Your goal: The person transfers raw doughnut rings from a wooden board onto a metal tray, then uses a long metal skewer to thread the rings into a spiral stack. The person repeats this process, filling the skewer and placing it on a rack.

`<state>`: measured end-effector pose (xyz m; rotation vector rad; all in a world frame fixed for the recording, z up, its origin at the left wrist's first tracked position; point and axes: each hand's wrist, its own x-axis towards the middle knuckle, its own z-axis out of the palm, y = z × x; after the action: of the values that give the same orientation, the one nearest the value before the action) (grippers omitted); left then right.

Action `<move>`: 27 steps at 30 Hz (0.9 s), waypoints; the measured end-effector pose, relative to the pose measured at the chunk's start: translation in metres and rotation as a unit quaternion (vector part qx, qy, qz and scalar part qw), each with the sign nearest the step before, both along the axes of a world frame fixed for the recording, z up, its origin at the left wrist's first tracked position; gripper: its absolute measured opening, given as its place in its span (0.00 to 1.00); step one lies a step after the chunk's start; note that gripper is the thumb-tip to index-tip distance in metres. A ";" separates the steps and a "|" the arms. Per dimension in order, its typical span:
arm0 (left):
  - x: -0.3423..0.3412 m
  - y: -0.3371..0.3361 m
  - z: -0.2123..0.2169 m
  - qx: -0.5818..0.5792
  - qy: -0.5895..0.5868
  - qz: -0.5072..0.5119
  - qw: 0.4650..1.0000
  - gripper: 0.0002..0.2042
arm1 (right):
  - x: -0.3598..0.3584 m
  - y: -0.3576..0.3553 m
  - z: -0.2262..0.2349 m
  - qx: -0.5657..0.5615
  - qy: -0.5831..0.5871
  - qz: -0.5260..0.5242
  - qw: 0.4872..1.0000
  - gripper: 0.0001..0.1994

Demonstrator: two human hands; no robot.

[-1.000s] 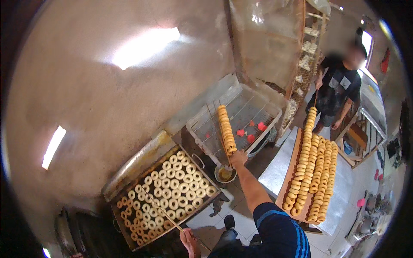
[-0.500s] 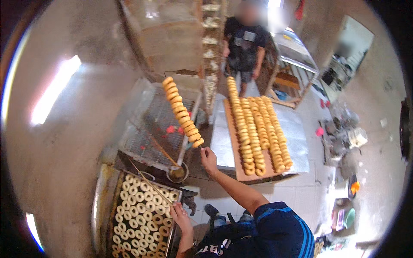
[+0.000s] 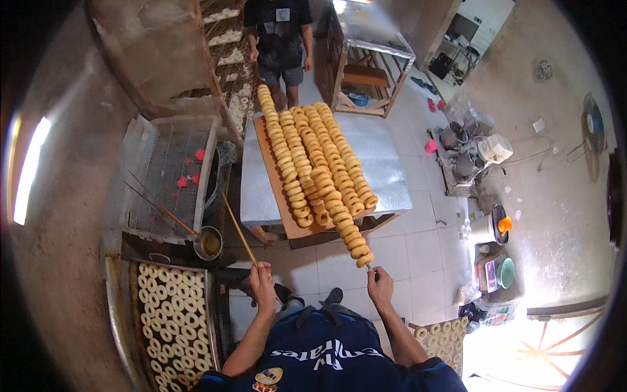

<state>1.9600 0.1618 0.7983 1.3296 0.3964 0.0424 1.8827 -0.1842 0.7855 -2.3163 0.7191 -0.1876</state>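
Note:
My right hand (image 3: 380, 287) is closed round the end of a thin metal rod (image 3: 369, 266). Golden ring doughnuts (image 3: 341, 215) are threaded along it, slanting away over the near edge of the rows on the table. In my closed left hand (image 3: 262, 287) is a long thin wooden stick (image 3: 239, 227), pointing forward and left. Several rows of golden doughnuts (image 3: 290, 153) lie on a brown board (image 3: 279, 196) on the metal-topped table (image 3: 255, 196). The held doughnuts partly hide those rows; whether they touch I cannot tell.
At lower left, pale dough rings (image 3: 173, 320) fill a wide dark pan. A wire-bottomed trough (image 3: 166, 170) and a pot of liquid (image 3: 210, 243) stand beyond it. A person (image 3: 281, 39) stands behind the table. Buckets (image 3: 467, 157) line the right wall; another tray of rings (image 3: 444, 340) is at lower right.
My right hand has carried the rod of doughnuts from above the trough to the table's near side. My left hand has lifted the stick away from the pan. My view has turned right.

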 end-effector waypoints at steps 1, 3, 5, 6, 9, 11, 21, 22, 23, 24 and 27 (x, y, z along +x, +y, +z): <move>-0.001 -0.011 0.000 -0.004 0.000 -0.003 1.000 0.15 | -0.011 -0.013 -0.005 -0.004 0.034 -0.018 0.999 0.15; -0.005 -0.029 0.001 -0.020 0.009 -0.007 1.000 0.15 | -0.031 -0.032 -0.016 0.020 0.038 -0.016 0.999 0.15; -0.010 -0.043 0.003 -0.017 0.011 -0.010 1.000 0.14 | -0.046 -0.046 -0.028 0.031 0.056 -0.020 0.998 0.15; -0.012 -0.049 0.005 -0.030 0.023 -0.010 0.999 0.14 | -0.050 -0.051 -0.034 0.035 0.039 -0.010 0.999 0.16; -0.015 -0.061 0.010 -0.006 0.027 -0.012 1.000 0.14 | -0.057 -0.062 -0.047 0.049 0.030 -0.008 0.998 0.16; -0.012 -0.065 0.013 0.003 0.032 -0.011 0.999 0.14 | -0.054 -0.066 -0.051 0.060 0.047 -0.015 0.997 0.16; 0.059 -0.060 0.012 -0.024 0.038 -0.011 0.999 0.13 | 0.008 -0.056 -0.020 0.044 0.074 0.025 0.996 0.16; 0.070 -0.061 0.011 -0.033 0.031 -0.011 0.999 0.13 | 0.014 -0.054 -0.012 0.037 0.074 0.024 0.996 0.15; 0.080 -0.062 0.010 -0.039 0.023 -0.013 0.999 0.13 | 0.020 -0.053 -0.004 0.030 0.083 0.018 0.996 0.15; 0.089 -0.062 0.009 -0.041 0.029 -0.015 0.999 0.13 | 0.024 -0.053 0.005 0.026 0.095 0.027 0.995 0.14; 0.112 -0.067 0.001 -0.058 0.037 -0.042 0.997 0.14 | 0.032 -0.058 0.033 0.065 0.117 0.037 0.990 0.13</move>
<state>2.0724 0.0951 0.7996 1.2334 0.3995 -0.0978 1.9144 -0.2421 0.8186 -2.2563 0.7356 0.1632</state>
